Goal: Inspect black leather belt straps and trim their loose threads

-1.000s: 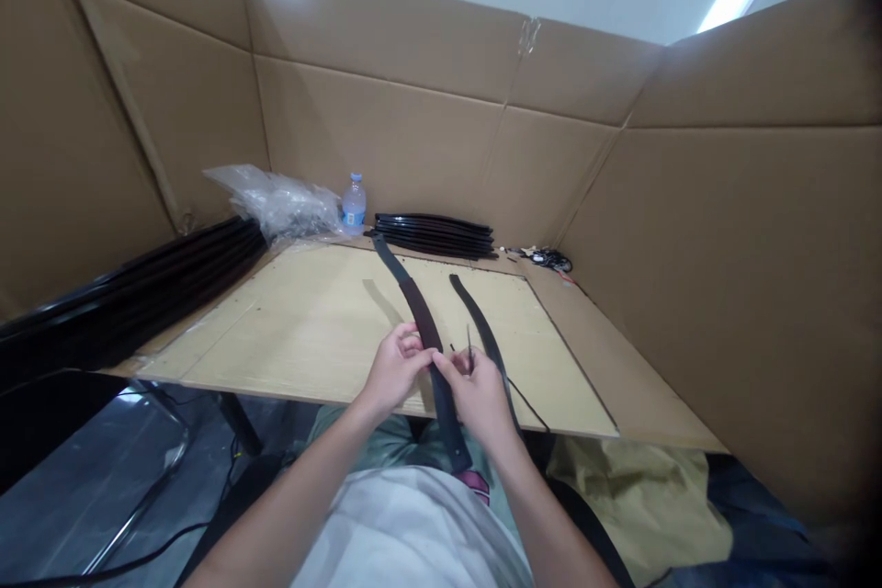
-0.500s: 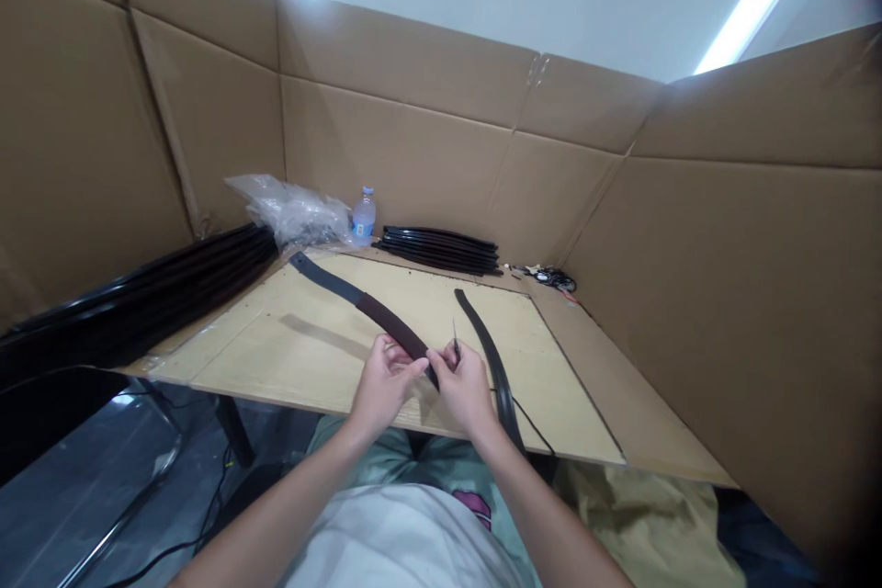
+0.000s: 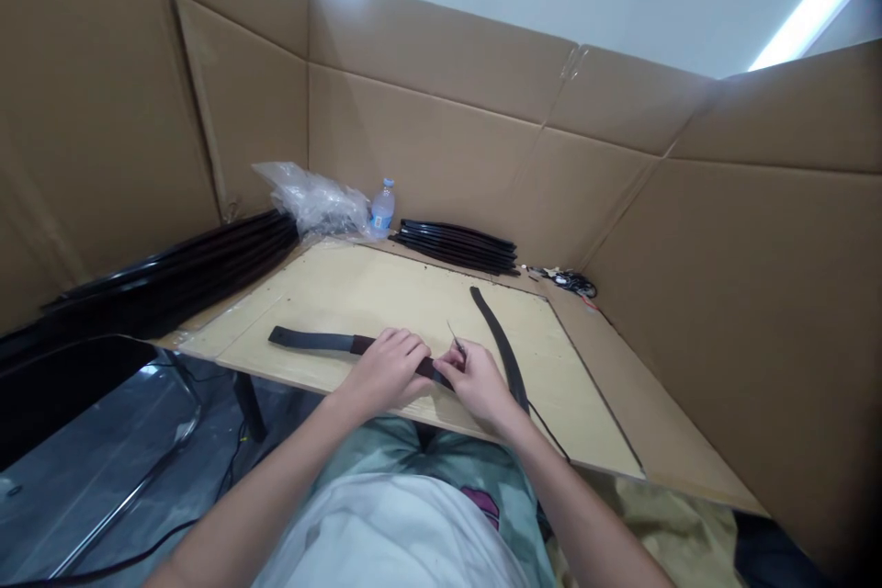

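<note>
A dark curved strip (image 3: 313, 341) lies flat on the pale wooden board (image 3: 386, 294), pointing left. My left hand (image 3: 383, 368) rests on its right part with fingers curled over it. My right hand (image 3: 475, 381) pinches the strip's right end and also holds a thin needle-like tool (image 3: 456, 339) that sticks up. A second black curved strip (image 3: 502, 346) lies just right of my right hand.
Cardboard walls surround the table. A stack of black curved strips (image 3: 458, 247) lies at the back, long black strips (image 3: 172, 276) along the left. A water bottle (image 3: 382, 207) and crumpled plastic bag (image 3: 310, 199) stand at the back left. Small wires (image 3: 569, 279) lie at the back right.
The strip has swung from pointing away to lying flat and pointing left on the board. Both hands came down with it. The view has turned slightly.
</note>
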### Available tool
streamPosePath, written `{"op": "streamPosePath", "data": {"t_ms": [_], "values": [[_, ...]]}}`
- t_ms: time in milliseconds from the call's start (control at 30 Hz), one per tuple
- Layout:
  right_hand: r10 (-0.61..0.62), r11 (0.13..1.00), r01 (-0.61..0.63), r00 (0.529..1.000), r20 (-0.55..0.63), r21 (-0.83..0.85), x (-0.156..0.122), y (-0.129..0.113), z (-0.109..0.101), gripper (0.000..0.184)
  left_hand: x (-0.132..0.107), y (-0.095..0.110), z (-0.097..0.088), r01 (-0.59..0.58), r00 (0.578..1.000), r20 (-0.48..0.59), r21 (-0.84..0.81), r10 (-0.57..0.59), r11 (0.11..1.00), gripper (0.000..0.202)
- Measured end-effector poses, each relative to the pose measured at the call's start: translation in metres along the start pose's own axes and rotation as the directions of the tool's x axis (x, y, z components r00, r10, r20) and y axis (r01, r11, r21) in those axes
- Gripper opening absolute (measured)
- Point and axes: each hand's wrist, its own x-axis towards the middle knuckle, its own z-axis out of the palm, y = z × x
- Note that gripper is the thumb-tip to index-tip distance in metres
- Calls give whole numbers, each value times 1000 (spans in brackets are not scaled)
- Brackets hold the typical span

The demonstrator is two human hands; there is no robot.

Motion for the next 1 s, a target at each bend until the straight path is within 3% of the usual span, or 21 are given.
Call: {"op": "streamPosePath", "data": {"t_ms": [167, 567, 733, 800, 1000], "values": [[10, 1000, -11, 1000, 18, 18, 0, 5, 4, 27, -5, -9, 14, -81, 996, 43, 25, 80, 996, 24], [65, 998, -64, 997, 49, -22, 2, 14, 4, 28, -8, -11, 11, -74, 995, 64, -26, 75, 997, 26], [68, 969, -108, 982, -176, -224, -4, 5, -13, 37, -9, -10, 10, -53, 996, 74, -21, 54, 998, 27], [43, 947, -107, 977, -209, -303, -13, 0, -20, 36, -9, -10, 10, -44, 996, 82, -11, 45, 999, 28], [5, 868, 13, 999, 36, -497, -46, -11, -19, 28, -8, -9, 9, -47, 995, 90, 12, 45, 999, 27]]}}
